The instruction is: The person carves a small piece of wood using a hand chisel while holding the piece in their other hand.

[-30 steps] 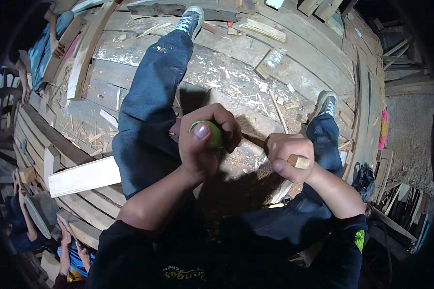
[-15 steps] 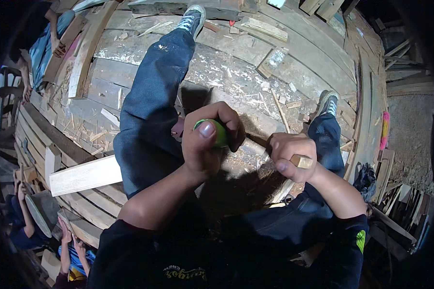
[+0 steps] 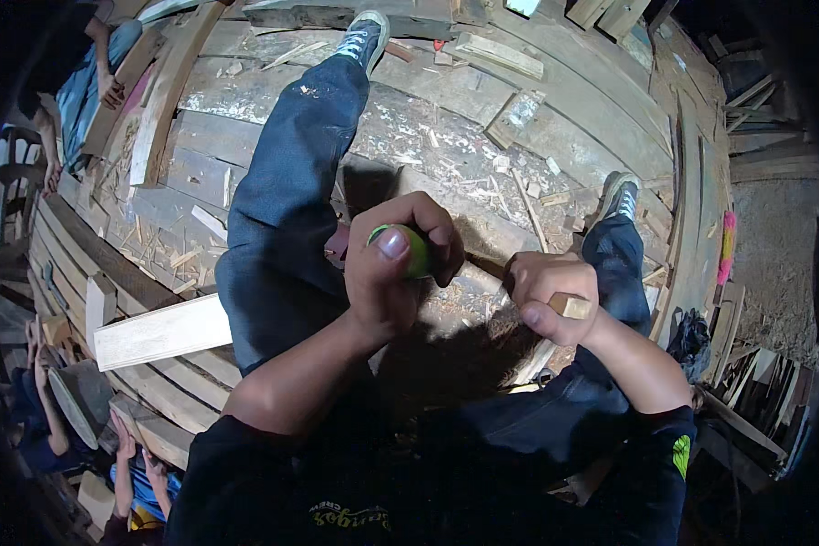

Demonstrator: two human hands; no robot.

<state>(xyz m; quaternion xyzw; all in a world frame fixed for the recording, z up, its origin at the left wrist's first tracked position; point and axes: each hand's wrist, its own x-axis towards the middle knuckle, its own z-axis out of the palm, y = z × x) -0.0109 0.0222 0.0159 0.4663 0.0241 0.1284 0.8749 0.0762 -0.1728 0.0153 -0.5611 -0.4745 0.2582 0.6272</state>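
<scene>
My left hand [image 3: 387,264] is closed around a green, round-ended thing [image 3: 417,253], its thumb lying over the top. Most of that thing is hidden in the fist, so its kind cannot be made out. To the right, my right hand [image 3: 552,291] grips a wooden handle [image 3: 570,306] whose squared, pale end sticks out beside the thumb. Whatever the handle belongs to is hidden below the fist. Both fists are held apart, above the gap between my legs, with dark shadow beneath them.
Wood chips and offcuts [image 3: 519,118] litter the plank floor [image 3: 409,118]. A pale board [image 3: 164,333] lies by my left thigh on a slatted wooden bench [image 3: 196,382]. Other people's hands [image 3: 126,441] show at the left. A black plastic bag [image 3: 692,344] sits at the right.
My two hands keep their places and grips. At the lower left, another person's hands have shifted slightly.
</scene>
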